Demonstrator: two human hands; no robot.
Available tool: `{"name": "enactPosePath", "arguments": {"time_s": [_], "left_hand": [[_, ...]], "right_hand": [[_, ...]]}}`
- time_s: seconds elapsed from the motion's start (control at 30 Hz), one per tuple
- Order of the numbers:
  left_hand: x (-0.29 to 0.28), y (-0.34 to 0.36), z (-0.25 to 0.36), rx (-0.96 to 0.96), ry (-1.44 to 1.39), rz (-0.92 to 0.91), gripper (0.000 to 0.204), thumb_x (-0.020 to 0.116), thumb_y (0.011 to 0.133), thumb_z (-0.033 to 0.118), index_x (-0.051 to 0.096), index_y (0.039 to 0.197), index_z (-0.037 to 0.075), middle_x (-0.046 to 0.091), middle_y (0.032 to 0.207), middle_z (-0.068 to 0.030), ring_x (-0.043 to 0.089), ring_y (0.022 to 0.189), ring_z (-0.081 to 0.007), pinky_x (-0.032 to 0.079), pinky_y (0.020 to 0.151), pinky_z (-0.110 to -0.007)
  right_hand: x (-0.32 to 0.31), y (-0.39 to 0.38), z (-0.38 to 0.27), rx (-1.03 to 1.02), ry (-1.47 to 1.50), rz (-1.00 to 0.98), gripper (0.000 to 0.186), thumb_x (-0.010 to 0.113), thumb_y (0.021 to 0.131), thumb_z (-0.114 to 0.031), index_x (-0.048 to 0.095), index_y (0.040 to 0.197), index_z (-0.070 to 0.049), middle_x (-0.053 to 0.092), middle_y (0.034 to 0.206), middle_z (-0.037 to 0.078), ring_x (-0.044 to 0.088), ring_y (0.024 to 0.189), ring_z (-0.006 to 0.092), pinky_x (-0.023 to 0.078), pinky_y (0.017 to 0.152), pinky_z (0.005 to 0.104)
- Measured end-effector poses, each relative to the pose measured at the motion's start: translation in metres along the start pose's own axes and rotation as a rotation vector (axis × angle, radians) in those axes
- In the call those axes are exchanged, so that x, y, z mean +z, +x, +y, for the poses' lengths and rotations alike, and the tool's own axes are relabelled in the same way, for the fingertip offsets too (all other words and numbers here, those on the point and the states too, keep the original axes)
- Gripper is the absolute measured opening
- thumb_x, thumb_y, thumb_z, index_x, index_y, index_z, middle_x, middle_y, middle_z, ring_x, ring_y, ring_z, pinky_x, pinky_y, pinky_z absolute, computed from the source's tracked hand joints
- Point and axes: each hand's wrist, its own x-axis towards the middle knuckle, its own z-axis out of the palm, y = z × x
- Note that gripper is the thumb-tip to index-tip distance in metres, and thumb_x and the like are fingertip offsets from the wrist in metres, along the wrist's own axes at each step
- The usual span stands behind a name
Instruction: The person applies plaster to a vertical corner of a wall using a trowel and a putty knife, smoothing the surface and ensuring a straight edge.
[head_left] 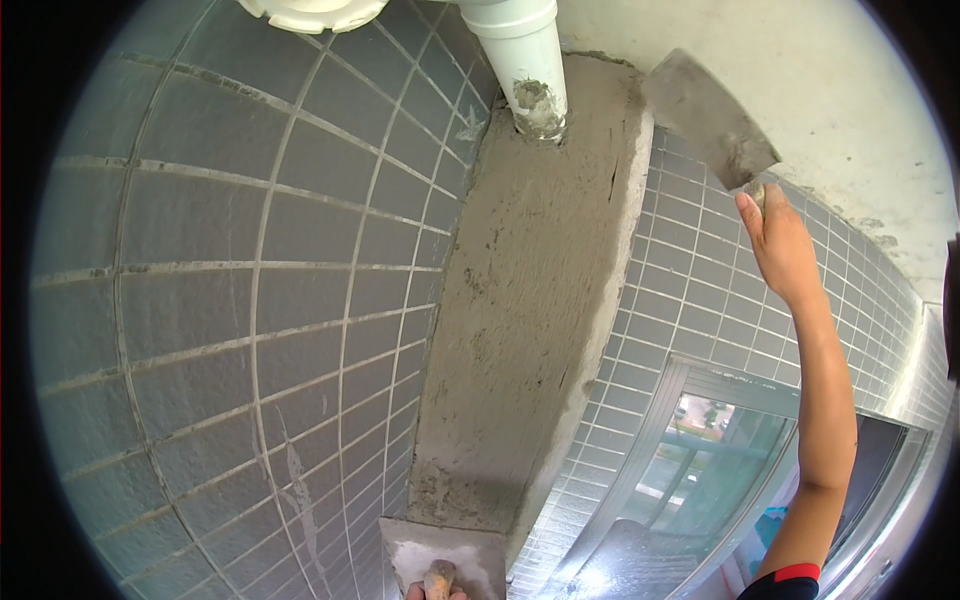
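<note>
My right hand point(782, 250) is raised at the upper right, closed round the short handle of a wide scraper point(712, 120). Its broad blade, smeared with grey mortar, points up and left in front of the pale ceiling. At the bottom centre, only the fingers of my left hand point(416, 592) show, wrapped round the wooden handle of a plastering trowel point(470, 550). The trowel's flat rectangular plate overlaps the lower end of a mortar-coated boxed strip point(530, 290); whether it touches cannot be made out. The strip's surface is mostly smooth, with small pits and dark marks near its right edge.
A white pipe point(515, 50) meets the strip's top, mortar stuck round its end. Grey tiled wall point(200, 220) flanks the left; smaller tiles point(690, 240) lie right. A framed window point(690, 450) stands lower right. A white round fitting point(315, 12) juts in at the top.
</note>
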Motion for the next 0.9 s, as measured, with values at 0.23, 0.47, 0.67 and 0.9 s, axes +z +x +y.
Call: {"name": "enactPosePath", "arguments": {"time_s": [0.23,0.47,0.67,0.9], "left_hand": [[0.000,-0.003,-0.006,-0.002,-0.127,-0.016,0.023,0.065,0.089,0.010,0.049,0.105,0.004,0.052,0.091,-0.0002,0.051,0.081,-0.0110,0.043,0.072,-0.024],[-0.002,-0.006,-0.013,0.008,-0.054,0.083,0.029,0.066,0.088,0.012,0.051,0.111,0.003,0.053,0.088,-0.0004,0.050,0.076,-0.0098,0.044,0.065,-0.025],[-0.009,-0.004,-0.001,0.022,0.055,0.082,0.029,0.069,0.087,0.016,0.053,0.109,0.005,0.050,0.069,0.0049,0.040,0.054,-0.0046,0.031,0.046,-0.022],[-0.008,-0.005,0.003,0.016,0.048,0.101,0.024,0.069,0.087,0.020,0.053,0.099,0.008,0.044,0.061,0.0075,0.033,0.048,-0.0024,0.024,0.042,-0.021]], "right_hand": [[0.022,0.023,-0.011,-0.142,-0.166,0.003,0.042,0.052,0.093,-0.042,0.051,0.093,0.000,0.062,0.087,0.024,0.059,0.077,0.0438,0.048,0.067,0.0497],[0.030,0.048,-0.018,-0.135,-0.345,-0.003,0.042,0.051,0.092,-0.045,0.051,0.097,-0.003,0.062,0.088,0.020,0.063,0.076,0.0413,0.052,0.064,0.0491],[0.040,0.062,-0.027,-0.101,-0.401,0.037,0.041,0.050,0.093,-0.045,0.049,0.101,-0.005,0.061,0.091,0.018,0.064,0.074,0.0410,0.053,0.063,0.0484],[0.058,0.067,-0.024,-0.074,-0.449,0.117,0.041,0.050,0.092,-0.045,0.048,0.101,-0.005,0.059,0.089,0.016,0.066,0.074,0.0378,0.054,0.061,0.0468]]}}
